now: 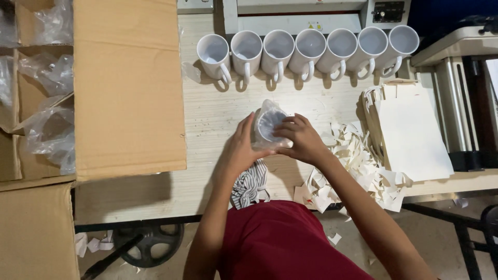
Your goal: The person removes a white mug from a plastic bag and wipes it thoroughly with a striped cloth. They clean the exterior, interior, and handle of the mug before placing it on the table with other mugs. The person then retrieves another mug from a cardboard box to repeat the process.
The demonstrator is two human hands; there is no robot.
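Head view
White mug in hands: one mug (270, 126), still in a clear plastic bag (263, 111), is held over the middle of the table (207, 119), mouth facing up toward the camera; its inside looks empty.
Left hand: the left hand (241, 147) is closed round the mug's left side, fingers wrapped over the bag.
Right hand: the right hand (301, 139) grips the mug's right side, fingertips curled over the rim on the plastic.
Mug row: seven unwrapped white mugs (309, 52) stand upright in a line along the far edge of the table, each just beside the next, handles pointing toward the person; all seven look empty.
Carton: a big cardboard box (129, 88) sits at the left, one flap lying open over the table edge.
Carton contents: card dividers split the box into cells, and crumpled clear bags (49, 132) show in several of them; whether mugs lie under the plastic I cannot tell.
Flat packs: a stack of flat pale card boxes (410, 135) lies to the right of the hands, well apart from the mug row.
Scraps: a heap of torn paper strips (358, 166) lies between that stack and the right forearm, spilling to the near edge.
Cloth: a striped rag (250, 184) lies on the table under the left wrist.
Machines: a pale device (295, 15) stands behind the mug row, and another machine (461, 78) at the far right.
Floor: a dark wheel-shaped weight (150, 241) lies under the table.
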